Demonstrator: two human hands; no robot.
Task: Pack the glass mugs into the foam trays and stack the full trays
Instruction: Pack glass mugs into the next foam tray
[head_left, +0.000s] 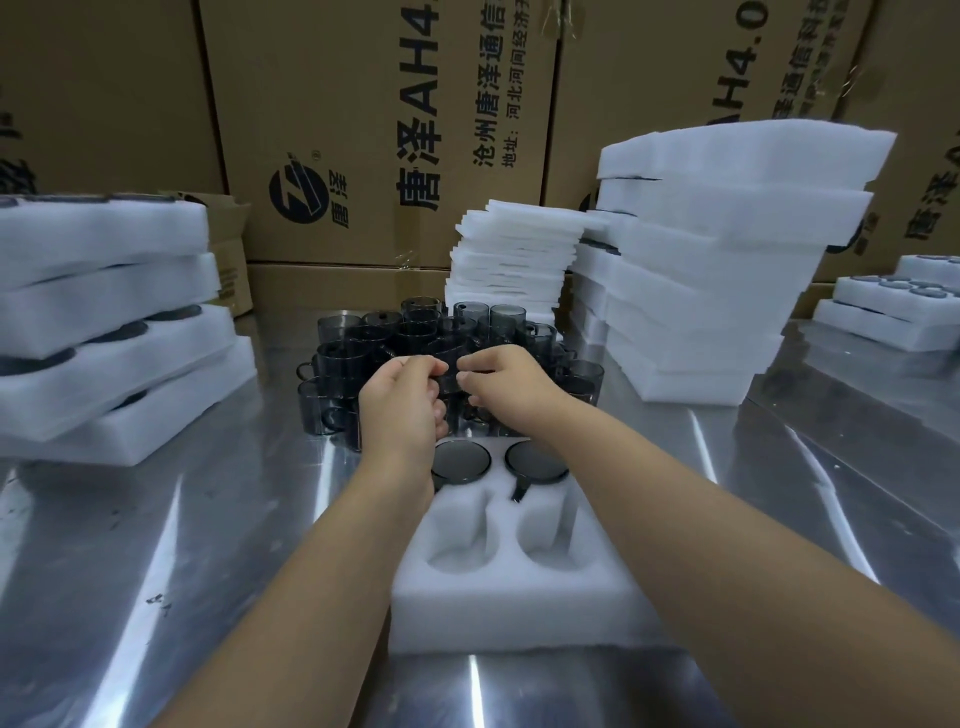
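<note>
Foam tray (498, 613) runs lengthwise toward mugs (415, 332).

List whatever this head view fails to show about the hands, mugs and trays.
Head view: whether the left hand and right hand each grip a mug; curled fingers merge with dark glass.
Mug pile: count unclear; mugs overlap, hands cover the front.
Foam tray: far-left corner hidden by the left forearm.
Left tray stack: cut off by the frame edge.
</note>
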